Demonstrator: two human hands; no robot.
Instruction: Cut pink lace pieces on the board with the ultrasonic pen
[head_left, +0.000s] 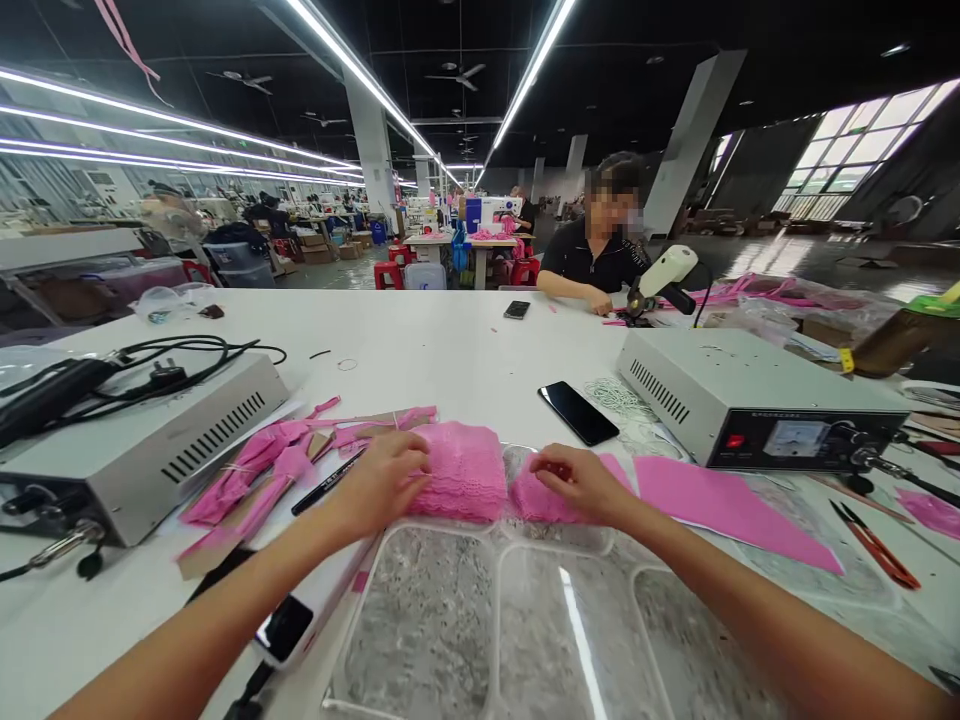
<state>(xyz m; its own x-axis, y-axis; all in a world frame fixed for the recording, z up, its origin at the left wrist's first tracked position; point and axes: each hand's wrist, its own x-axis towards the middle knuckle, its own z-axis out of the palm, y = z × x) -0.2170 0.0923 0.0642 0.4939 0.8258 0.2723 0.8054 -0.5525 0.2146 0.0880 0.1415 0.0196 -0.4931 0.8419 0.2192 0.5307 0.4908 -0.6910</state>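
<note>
A thick stack of pink lace pieces (459, 470) lies at the middle of the worktable, over the back edge of a clear divided tray (496, 600). My left hand (386, 480) rests on the stack's left side with its fingers apart. Just right of it, a smaller pink pile (536, 497) sits in a back compartment. Above that pile is my right hand (574, 480), its thumb and fingertips drawn together; whatever is between them is too small to make out. A flat pink fabric piece (727, 505) lies to the right.
Grey metal boxes stand left (157, 450) and right (757, 395). A black phone (578, 412) lies behind the tray, orange-handled snips (877, 550) at the right. Pink strips (255, 470) and a black marker (324, 484) are left. Across the table sits a person (596, 250).
</note>
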